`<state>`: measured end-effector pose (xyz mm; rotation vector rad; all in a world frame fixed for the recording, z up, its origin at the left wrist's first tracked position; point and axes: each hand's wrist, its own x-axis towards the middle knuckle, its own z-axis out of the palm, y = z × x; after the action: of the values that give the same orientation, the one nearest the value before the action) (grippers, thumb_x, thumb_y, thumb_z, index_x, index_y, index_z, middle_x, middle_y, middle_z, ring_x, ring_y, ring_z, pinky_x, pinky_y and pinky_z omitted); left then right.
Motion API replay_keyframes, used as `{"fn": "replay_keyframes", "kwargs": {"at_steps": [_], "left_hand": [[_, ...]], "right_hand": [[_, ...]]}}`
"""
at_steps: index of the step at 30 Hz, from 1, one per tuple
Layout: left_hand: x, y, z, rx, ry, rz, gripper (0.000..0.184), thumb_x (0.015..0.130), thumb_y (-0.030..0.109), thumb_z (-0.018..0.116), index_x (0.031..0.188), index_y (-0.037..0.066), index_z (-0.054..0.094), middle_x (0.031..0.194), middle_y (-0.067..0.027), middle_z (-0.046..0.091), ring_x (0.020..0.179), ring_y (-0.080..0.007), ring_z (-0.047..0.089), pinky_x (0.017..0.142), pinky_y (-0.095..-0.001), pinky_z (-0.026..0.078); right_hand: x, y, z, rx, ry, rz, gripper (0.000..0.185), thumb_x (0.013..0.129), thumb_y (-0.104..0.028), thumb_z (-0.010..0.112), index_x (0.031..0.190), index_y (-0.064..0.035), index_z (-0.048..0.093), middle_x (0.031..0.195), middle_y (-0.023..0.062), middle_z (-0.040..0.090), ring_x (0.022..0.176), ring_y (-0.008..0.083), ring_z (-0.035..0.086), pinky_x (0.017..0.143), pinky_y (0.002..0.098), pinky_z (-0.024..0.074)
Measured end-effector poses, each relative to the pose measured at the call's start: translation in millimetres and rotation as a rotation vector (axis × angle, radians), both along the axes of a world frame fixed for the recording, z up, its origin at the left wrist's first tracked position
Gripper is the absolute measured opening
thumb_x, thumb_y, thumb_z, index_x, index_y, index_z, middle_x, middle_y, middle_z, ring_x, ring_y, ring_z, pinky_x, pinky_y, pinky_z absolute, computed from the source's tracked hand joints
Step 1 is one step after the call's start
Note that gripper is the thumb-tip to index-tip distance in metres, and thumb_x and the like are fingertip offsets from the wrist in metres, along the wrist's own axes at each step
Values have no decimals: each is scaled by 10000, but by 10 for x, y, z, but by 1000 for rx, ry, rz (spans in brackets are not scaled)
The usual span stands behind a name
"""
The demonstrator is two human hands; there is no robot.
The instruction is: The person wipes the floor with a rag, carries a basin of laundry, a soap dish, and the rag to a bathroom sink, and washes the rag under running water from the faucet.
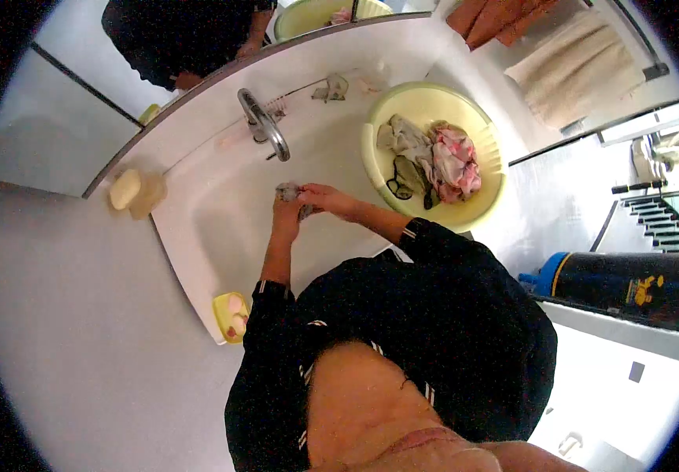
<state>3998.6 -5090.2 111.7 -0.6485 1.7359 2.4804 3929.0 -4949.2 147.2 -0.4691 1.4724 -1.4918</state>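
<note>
Over the white sink [229, 228], my two hands meet just in front of the chrome faucet [263, 126]. A small grey cloth [287, 190] is bunched between them. My left hand [286, 208] is closed round its lower part, and the fingers of my right hand [322, 198] pinch it from the right side. To the right of the hands, a pale yellow basin [496, 185] rests on the sink and holds crumpled pink-and-white, grey and olive cloths [456, 161].
A yellow soap dish [229, 318] sits on the sink's near left corner. Another soap [125, 189] is at the far left. A small crumpled cloth [331, 88] lies behind the faucet. Mirrors line the back; a beige towel [575, 75] hangs at the upper right.
</note>
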Motion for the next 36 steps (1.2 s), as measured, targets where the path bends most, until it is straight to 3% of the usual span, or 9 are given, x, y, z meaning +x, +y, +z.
{"fn": "replay_keyframes", "kwargs": {"at_steps": [4, 11, 17, 18, 20, 22, 27, 32, 36], "left_hand": [[70, 24, 113, -168, -84, -259, 233, 811, 102, 602, 1004, -22, 567, 884, -87, 608, 732, -229, 617, 613, -331, 531], [11, -108, -720, -450, 93, -344, 177, 792, 66, 610, 959, 13, 590, 816, -58, 593, 625, -169, 556, 483, -282, 409], [296, 203, 44, 5, -74, -434, 271, 794, 92, 612, 1051, 25, 557, 914, -106, 592, 804, -172, 565, 625, -280, 435], [296, 277, 89, -9, -135, -507, 312, 792, 109, 617, 1082, 21, 542, 942, -125, 597, 844, -188, 571, 657, -295, 448], [223, 354, -610, -820, 453, -503, 378, 781, 143, 626, 1118, 17, 511, 983, -159, 605, 881, -242, 586, 702, -357, 468], [250, 374, -562, -1215, 548, -511, 403, 767, 161, 630, 1123, 20, 503, 1006, -180, 612, 902, -293, 597, 742, -416, 477], [274, 383, 3, -1149, -282, -398, 319, 743, 133, 616, 1046, 60, 547, 981, -162, 636, 880, -338, 622, 753, -472, 486], [301, 234, 43, -1432, 43, -393, 230, 769, 195, 612, 963, 90, 551, 831, -122, 643, 780, -311, 640, 642, -424, 511], [168, 195, 26, -1593, 213, -294, 125, 749, 176, 633, 830, 105, 569, 746, -88, 620, 716, -284, 634, 585, -410, 501]], "right_hand": [[52, 132, 639, 192, 667, 227, 461, 878, -284, 577, 1225, 6, 486, 1113, 137, 596, 983, 236, 588, 853, 333, 468], [86, 210, 494, 209, 829, 254, 609, 790, -103, 621, 1345, -83, 370, 1328, 183, 452, 1208, 309, 473, 930, 401, 437], [44, 247, 245, 215, 1525, 562, 706, 717, -42, 641, 1356, -126, 353, 1425, 167, 320, 1291, 327, 367, 892, 458, 440], [41, 267, 198, 179, 1512, 565, 679, 725, -50, 638, 1342, -112, 361, 1397, 174, 351, 1258, 335, 399, 876, 458, 445], [27, 266, 145, 116, 1488, 564, 628, 741, -67, 632, 1314, -83, 378, 1340, 189, 414, 1193, 352, 463, 844, 456, 456], [55, 200, 14, 351, 1317, 638, 540, 775, -95, 609, 1270, -49, 397, 1229, 209, 495, 1093, 365, 524, 812, 463, 463], [158, 99, -172, 646, 1111, 556, 407, 840, -189, 547, 1175, 7, 423, 960, 244, 602, 917, 385, 593, 768, 475, 469], [111, 59, -767, 459, 1126, 399, 276, 840, -225, 535, 949, 28, 516, 855, 251, 614, 761, 393, 612, 655, 463, 488], [12, 13, -412, 468, 641, 398, 259, 790, -201, 586, 907, 26, 541, 802, 206, 625, 740, 362, 612, 663, 443, 481]]}}
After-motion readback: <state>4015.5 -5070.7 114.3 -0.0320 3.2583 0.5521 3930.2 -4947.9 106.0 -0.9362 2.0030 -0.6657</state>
